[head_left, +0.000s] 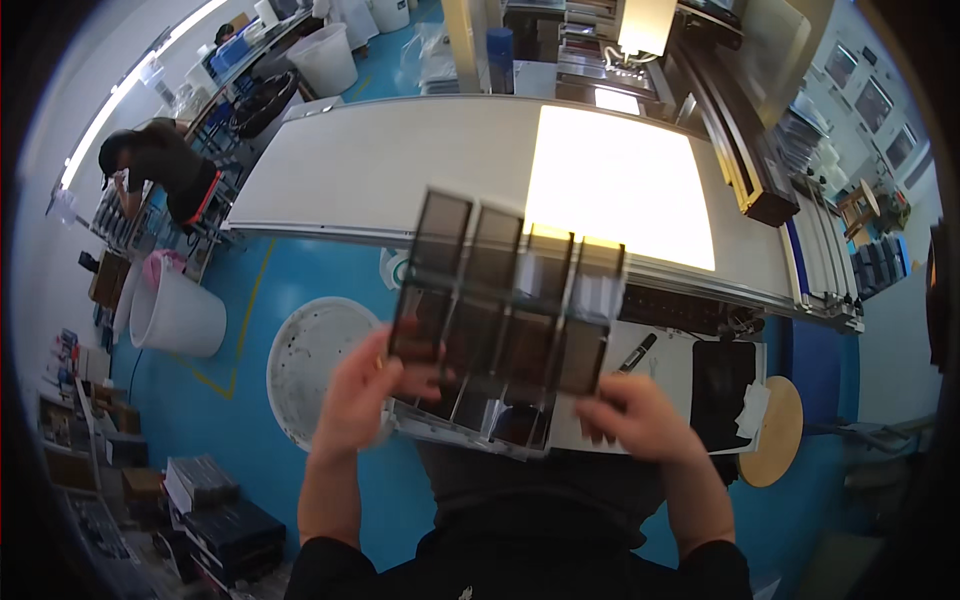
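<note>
In front of me I hold up a dark, see-through panel (487, 290), divided by pale lines into several rectangular panes. My left hand (350, 395) grips its lower left edge, with fingers behind that show dimly through the panes. At the lower right corner, the bent fingers of my right hand (635, 415) pinch the panel. The panel is tilted and slightly blurred. Beneath it, close to my lap, lies a similar dark paned sheet (518, 425), partly covered by the raised one.
Beyond the panel stretches a long pale worktable (380, 160) with a glowing white area (620, 190). A black marker (638, 352) and black pad (724, 385) lie right. A round white tub (290, 365) stands left, a wooden stool (778, 430) right. Another person (170, 165) bends over a far-left bench.
</note>
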